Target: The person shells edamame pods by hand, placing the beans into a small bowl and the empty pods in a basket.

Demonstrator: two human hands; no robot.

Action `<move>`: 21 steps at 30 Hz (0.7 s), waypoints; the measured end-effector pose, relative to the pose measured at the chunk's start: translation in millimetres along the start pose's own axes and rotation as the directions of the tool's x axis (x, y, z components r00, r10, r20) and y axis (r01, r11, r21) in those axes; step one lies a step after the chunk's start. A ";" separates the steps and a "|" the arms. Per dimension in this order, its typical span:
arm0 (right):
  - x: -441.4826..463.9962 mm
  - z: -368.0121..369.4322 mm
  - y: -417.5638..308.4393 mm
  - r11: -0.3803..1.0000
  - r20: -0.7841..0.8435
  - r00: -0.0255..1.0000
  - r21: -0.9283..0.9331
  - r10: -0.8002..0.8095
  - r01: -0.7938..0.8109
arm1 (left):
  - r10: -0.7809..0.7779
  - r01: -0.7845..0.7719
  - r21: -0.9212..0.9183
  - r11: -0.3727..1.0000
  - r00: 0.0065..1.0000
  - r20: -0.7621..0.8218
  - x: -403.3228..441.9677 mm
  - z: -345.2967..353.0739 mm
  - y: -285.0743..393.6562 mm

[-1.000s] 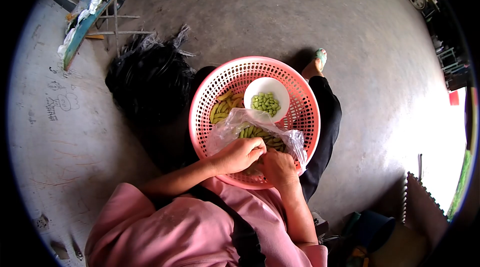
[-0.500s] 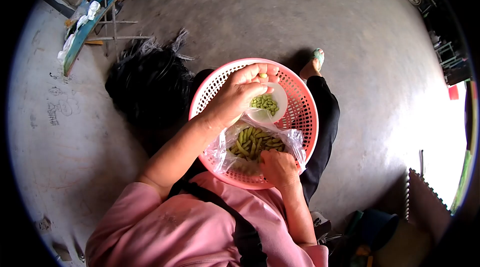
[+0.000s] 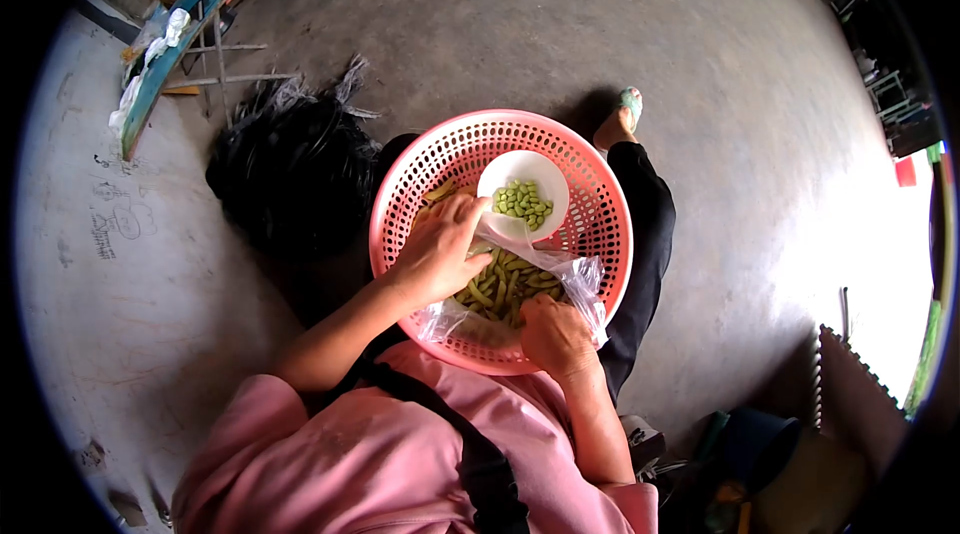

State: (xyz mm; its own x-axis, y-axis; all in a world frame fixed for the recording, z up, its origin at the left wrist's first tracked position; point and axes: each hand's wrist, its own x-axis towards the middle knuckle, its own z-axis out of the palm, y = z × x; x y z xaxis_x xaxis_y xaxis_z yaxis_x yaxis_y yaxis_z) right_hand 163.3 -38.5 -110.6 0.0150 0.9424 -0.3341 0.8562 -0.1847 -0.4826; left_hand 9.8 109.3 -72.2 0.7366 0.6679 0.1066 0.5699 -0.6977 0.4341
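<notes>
Head: left hand over basket

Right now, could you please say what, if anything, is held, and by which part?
I cannot tell: the right hand is curled at the plastic bag, its grip hidden; the left hand shows nothing clearly held.

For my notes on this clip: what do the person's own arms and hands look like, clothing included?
The left hand and right hand are ungloved. The left sleeve and right sleeve are pink and short, leaving the forearms uncovered. Nothing worn shows on the wrists; rings would be too small to make out.
</notes>
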 end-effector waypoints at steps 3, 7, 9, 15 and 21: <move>-3.7 4.1 -1.0 1.000 -0.023 0.999 0.010 0.023 -0.023 | -0.206 0.260 -0.062 0.964 0.870 0.447 -19.3 -4.1 -5.4; -11.3 3.5 -1.2 0.999 -0.049 0.999 0.048 0.014 -0.012 | -0.133 0.241 -0.351 0.905 0.943 0.305 -23.6 -5.6 -2.7; -11.6 1.0 1.7 0.991 -0.133 0.991 0.136 0.035 -0.016 | -0.147 0.200 -0.500 0.843 0.979 0.143 -24.1 1.9 -8.2; -9.9 -32.7 1.9 0.978 -0.369 0.908 0.123 0.200 -0.166 | -0.201 0.304 -0.839 0.451 0.951 0.236 -9.8 -19.6 -0.4; -8.6 -32.7 4.3 0.966 -0.308 0.923 0.187 0.232 -0.181 | -0.138 0.249 -0.779 0.575 0.968 0.208 -13.9 -14.2 3.6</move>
State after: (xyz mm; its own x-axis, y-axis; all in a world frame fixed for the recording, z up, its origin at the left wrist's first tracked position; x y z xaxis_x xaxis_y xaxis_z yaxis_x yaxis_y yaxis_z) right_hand 183.8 -38.3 -83.3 0.3715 0.9125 -0.1713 0.7276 -0.4007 -0.5568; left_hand -3.6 101.2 -59.4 0.7107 0.6888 -0.1429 0.2278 -0.0331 0.9731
